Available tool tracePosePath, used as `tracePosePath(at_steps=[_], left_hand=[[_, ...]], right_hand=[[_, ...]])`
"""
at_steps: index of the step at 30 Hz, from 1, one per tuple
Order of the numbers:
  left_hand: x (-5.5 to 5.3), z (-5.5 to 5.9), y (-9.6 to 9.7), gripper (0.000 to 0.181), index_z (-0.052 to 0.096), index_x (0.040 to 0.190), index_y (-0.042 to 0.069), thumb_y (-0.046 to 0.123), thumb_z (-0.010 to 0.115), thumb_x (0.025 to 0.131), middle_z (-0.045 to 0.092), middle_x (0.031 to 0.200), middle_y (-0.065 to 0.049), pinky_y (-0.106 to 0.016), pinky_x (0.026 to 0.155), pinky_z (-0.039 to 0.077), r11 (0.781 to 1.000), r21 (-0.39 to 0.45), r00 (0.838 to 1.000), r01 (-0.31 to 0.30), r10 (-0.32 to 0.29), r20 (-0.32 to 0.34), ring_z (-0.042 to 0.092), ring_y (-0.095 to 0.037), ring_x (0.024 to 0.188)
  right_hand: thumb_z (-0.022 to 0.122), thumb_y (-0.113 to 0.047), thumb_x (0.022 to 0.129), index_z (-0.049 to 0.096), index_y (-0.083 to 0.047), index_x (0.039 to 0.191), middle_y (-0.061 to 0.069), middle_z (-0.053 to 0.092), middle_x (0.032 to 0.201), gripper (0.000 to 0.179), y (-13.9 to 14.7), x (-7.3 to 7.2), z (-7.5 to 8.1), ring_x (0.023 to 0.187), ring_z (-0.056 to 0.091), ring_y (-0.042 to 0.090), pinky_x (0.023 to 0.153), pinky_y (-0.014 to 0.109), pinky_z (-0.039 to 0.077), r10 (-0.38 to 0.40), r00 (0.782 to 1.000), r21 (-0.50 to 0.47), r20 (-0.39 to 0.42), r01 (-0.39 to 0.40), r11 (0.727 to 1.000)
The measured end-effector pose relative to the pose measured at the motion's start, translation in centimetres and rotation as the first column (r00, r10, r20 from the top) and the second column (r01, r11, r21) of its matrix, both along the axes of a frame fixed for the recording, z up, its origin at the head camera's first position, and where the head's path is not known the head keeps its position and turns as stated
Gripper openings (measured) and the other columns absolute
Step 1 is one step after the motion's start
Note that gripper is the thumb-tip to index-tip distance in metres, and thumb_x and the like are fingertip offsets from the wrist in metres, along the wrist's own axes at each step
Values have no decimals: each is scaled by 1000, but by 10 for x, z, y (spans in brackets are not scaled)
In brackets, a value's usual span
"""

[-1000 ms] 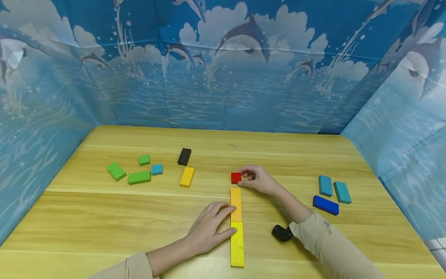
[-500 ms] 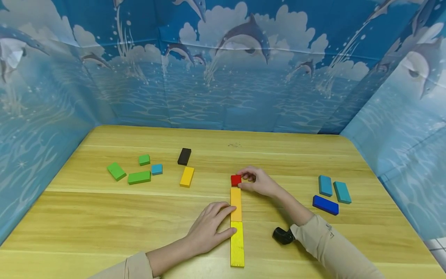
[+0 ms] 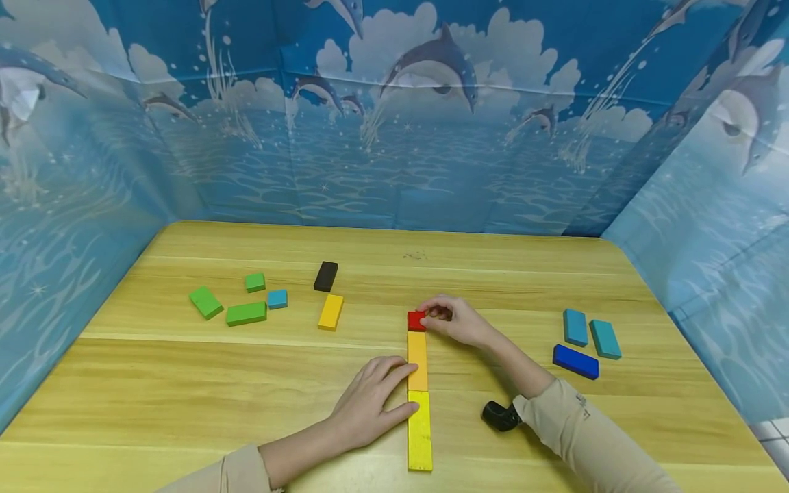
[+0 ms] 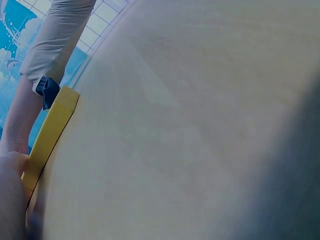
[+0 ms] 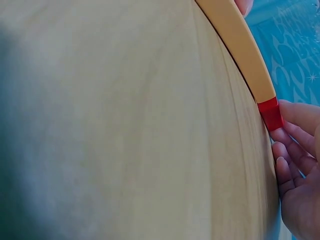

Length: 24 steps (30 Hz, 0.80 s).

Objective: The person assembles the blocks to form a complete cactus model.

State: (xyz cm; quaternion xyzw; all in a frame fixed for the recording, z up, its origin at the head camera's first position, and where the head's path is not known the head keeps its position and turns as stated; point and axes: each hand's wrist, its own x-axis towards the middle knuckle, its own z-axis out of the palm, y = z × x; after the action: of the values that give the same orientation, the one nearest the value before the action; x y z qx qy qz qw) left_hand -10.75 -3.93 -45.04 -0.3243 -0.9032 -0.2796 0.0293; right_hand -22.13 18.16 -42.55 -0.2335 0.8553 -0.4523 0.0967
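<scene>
A small red block (image 3: 414, 322) meets the far end of an orange block (image 3: 417, 348), which touches a longer yellow block (image 3: 420, 438); the three form one straight line on the table. My right hand (image 3: 459, 323) pinches the red block from the right, thumb at its near side and a finger behind it. In the right wrist view the red block (image 5: 271, 115) sits flush with the orange one (image 5: 242, 42). My left hand (image 3: 372, 402) rests a fingertip on the orange block and its thumb on the yellow block, fingers loosely extended.
Left on the wooden table (image 3: 203, 390) lie green blocks (image 3: 246, 313), a small blue block (image 3: 277, 299), a black block (image 3: 326, 276) and a yellow-orange block (image 3: 331, 313). At right are teal blocks (image 3: 606, 339) and a dark blue block (image 3: 576, 361). A dolphin-print curtain (image 3: 394, 157) surrounds the table.
My right hand has drawn the red block toward me, closing the gap to the orange block. The left hand has stayed in place on the orange and yellow blocks.
</scene>
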Motion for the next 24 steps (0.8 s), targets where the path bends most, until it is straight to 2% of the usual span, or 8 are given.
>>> tracePosePath(at_steps=[7,18,24], left_hand=[[0,0,0,53,45,134,20,50,47,90,43,131,2,-37,101,31,1000,3,1000,0,0,-3,37,-16,121],[0,0,0,53,45,134,20,50,47,90,42,131,2,-38,100,32,1000,6,1000,-1,1,3,36,-17,122],[0,0,0,53,45,134,21,50,46,90,42,132,2,-38,100,32,1000,4,1000,-2,2,5,36,-17,122]], right_hand=[[62,-12,87,61,2,108,12,59,93,25,0,0,-1,79,48,20,66,26,40,11,1000,-1,17,-10,1000],[65,-16,85,65,-6,105,6,61,97,22,1,-2,-2,82,50,18,69,25,41,23,1000,-3,9,-23,1000],[64,-15,85,64,-4,106,9,61,100,23,2,-2,-1,84,49,19,71,25,41,37,999,-8,20,-37,999]])
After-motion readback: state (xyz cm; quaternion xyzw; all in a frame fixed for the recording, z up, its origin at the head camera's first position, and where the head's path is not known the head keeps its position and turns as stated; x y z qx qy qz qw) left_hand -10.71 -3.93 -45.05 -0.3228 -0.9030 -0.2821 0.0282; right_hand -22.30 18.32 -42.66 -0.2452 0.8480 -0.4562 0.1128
